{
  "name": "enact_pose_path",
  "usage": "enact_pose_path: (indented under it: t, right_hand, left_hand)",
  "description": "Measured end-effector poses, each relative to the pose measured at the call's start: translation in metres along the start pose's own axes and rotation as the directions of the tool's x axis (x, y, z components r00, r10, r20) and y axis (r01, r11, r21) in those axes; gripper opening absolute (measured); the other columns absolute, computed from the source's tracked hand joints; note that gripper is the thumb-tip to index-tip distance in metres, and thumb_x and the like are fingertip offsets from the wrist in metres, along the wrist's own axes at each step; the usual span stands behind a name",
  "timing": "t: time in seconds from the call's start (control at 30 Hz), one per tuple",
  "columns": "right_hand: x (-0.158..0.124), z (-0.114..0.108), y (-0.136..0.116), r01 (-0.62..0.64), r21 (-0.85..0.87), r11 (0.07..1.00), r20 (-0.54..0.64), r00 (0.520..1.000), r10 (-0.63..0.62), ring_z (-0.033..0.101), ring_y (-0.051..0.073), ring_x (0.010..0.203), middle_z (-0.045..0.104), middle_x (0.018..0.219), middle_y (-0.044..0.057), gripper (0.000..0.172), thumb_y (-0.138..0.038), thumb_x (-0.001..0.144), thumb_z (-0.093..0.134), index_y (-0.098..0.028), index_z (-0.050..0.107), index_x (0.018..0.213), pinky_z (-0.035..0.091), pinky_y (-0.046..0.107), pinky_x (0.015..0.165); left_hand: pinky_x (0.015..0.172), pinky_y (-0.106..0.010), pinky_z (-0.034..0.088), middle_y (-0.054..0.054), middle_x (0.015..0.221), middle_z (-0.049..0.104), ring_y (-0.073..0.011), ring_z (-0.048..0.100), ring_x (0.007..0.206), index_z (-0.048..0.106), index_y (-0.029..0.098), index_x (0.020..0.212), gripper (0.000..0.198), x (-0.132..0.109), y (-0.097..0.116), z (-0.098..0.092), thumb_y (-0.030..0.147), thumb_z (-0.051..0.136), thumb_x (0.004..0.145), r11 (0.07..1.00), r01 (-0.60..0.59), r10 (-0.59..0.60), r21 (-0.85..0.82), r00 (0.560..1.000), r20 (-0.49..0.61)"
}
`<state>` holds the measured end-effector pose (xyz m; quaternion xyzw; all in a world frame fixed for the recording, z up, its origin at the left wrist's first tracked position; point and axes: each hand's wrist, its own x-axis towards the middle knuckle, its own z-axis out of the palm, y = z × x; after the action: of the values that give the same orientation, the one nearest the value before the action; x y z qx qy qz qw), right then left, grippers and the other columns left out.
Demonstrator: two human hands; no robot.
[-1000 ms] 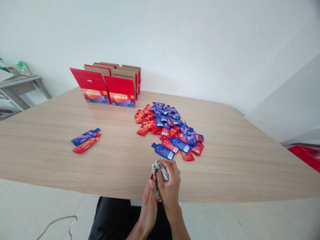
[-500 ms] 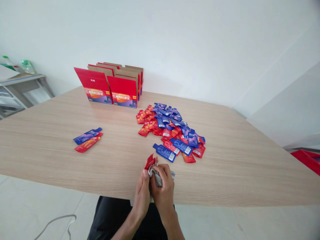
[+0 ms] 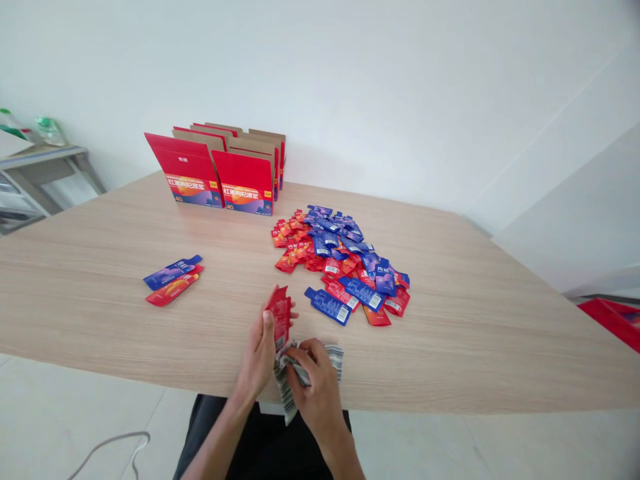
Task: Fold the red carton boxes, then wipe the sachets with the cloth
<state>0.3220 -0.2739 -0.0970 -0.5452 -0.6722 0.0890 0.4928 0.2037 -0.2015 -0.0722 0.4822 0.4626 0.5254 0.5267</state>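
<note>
In my left hand [image 3: 260,350] a red sachet [image 3: 281,319] stands tilted, its back with small print and a barcode toward me, the thumb pressing its edge. My right hand [image 3: 315,380] is closed on a bunched striped cloth [image 3: 334,360], right beside the sachet's lower end. Part of the cloth hangs down over the table's front edge. Just beyond my hands, a blue sachet [image 3: 329,306] lies at the near side of a heap of red and blue sachets [image 3: 330,247]. Off to the left, a blue sachet [image 3: 173,273] and a red sachet [image 3: 174,289] lie side by side.
Several red cardboard boxes [image 3: 247,177] with raised flaps stand at the back left of the wooden table [image 3: 480,320]. A side table [image 3: 47,157] with bottles is at far left. A red object [image 3: 613,323] shows at the right edge.
My left hand has moved left, and more of the red sachet now shows out of the cloth. My right hand has drawn slightly down with the cloth.
</note>
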Motion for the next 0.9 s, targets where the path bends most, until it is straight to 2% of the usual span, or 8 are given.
enact_pose_path:
  t: [0.07, 0.17, 0.23, 0.3, 0.47, 0.67, 0.77, 0.9]
  right_hand:
    - [0.000, -0.003, 0.002, 0.012, 0.003, 1.000, 0.004, 1.000, -0.012, 0.071, 0.022, 0.090, 0.069, 0.099, 0.005, 0.028, -0.006, 0.095, 0.062, -0.026, 0.076, 0.109, 0.060, 0.033, 0.080]
    - [0.003, -0.014, 0.010, 0.033, 0.017, 0.999, -0.023, 0.999, -0.032, 0.072, 0.021, 0.090, 0.070, 0.099, 0.005, 0.027, -0.008, 0.098, 0.061, -0.026, 0.077, 0.110, 0.060, 0.032, 0.079]
    - [0.005, -0.023, 0.020, 0.033, 0.028, 0.999, -0.035, 0.999, -0.032, 0.073, 0.021, 0.090, 0.071, 0.100, 0.005, 0.026, -0.009, 0.099, 0.062, -0.026, 0.078, 0.110, 0.061, 0.032, 0.079]
    - [0.007, -0.031, 0.030, 0.037, 0.028, 0.999, -0.045, 0.998, -0.036, 0.073, 0.021, 0.090, 0.072, 0.099, 0.005, 0.025, -0.010, 0.099, 0.063, -0.026, 0.079, 0.109, 0.063, 0.031, 0.079]
    - [0.004, -0.047, 0.053, 0.006, -0.018, 1.000, -0.149, 0.989, -0.009, 0.074, 0.021, 0.090, 0.072, 0.099, 0.005, 0.021, -0.013, 0.099, 0.066, -0.025, 0.082, 0.107, 0.064, 0.033, 0.080]
    - [-0.003, -0.057, 0.068, -0.038, -0.064, 0.997, -0.204, 0.979, 0.024, 0.075, 0.021, 0.090, 0.073, 0.099, 0.005, 0.020, -0.013, 0.099, 0.067, -0.024, 0.082, 0.106, 0.063, 0.033, 0.081]
    - [-0.004, -0.060, 0.075, -0.046, -0.077, 0.996, -0.231, 0.972, 0.027, 0.075, 0.022, 0.090, 0.073, 0.099, 0.005, 0.019, -0.015, 0.099, 0.067, -0.025, 0.082, 0.105, 0.064, 0.035, 0.082]
    - [-0.004, -0.062, 0.082, -0.049, -0.079, 0.996, -0.257, 0.966, 0.027, 0.075, 0.023, 0.090, 0.073, 0.098, 0.005, 0.019, -0.016, 0.098, 0.067, -0.025, 0.082, 0.104, 0.064, 0.036, 0.083]
  left_hand:
    - [0.107, -0.047, 0.054, -0.017, 0.130, 0.075, -0.0317, 0.071, 0.116, 0.065, 0.022, 0.153, 0.064, 0.019, 0.000, -0.022, 0.061, 0.037, 0.111, 0.913, -0.172, 0.164, 0.369, 0.985, 0.052]
    - [0.109, -0.052, 0.050, -0.020, 0.144, 0.065, -0.0361, 0.063, 0.126, 0.057, 0.024, 0.162, 0.054, 0.043, -0.005, -0.051, 0.038, 0.039, 0.113, 0.458, -0.265, 0.204, 0.849, 0.960, 0.190]
    - [0.110, -0.052, 0.050, -0.021, 0.147, 0.063, -0.0375, 0.061, 0.129, 0.056, 0.024, 0.163, 0.054, 0.058, -0.009, -0.066, 0.031, 0.041, 0.112, 0.213, -0.223, 0.118, 0.951, 0.972, 0.202]
    - [0.112, -0.053, 0.049, -0.023, 0.149, 0.062, -0.0386, 0.061, 0.131, 0.058, 0.023, 0.162, 0.052, 0.075, -0.014, -0.079, 0.029, 0.045, 0.111, 0.124, -0.181, 0.067, 0.976, 0.983, 0.173]
    - [0.119, -0.063, 0.040, -0.028, 0.155, 0.057, -0.0459, 0.052, 0.143, 0.061, 0.017, 0.158, 0.051, 0.114, -0.018, -0.113, 0.023, 0.046, 0.110, 0.077, -0.068, 0.078, 0.995, 0.995, 0.062]
    - [0.117, -0.067, 0.038, -0.025, 0.154, 0.056, -0.0519, 0.044, 0.147, 0.059, 0.013, 0.154, 0.049, 0.139, 0.006, -0.151, 0.029, 0.044, 0.110, 0.084, 0.073, 0.162, 0.994, 0.983, -0.085]
    - [0.105, -0.053, 0.050, -0.025, 0.142, 0.063, -0.0463, 0.059, 0.133, 0.059, 0.007, 0.147, 0.048, 0.141, 0.014, -0.152, 0.032, 0.044, 0.109, 0.144, 0.075, 0.160, 0.987, 0.982, -0.098]
    - [0.086, -0.035, 0.054, -0.013, 0.104, 0.076, -0.0291, 0.074, 0.099, 0.064, 0.013, 0.133, 0.036, 0.142, 0.005, -0.124, 0.028, 0.044, 0.106, 0.236, -0.034, 0.080, 0.971, 0.997, 0.016]
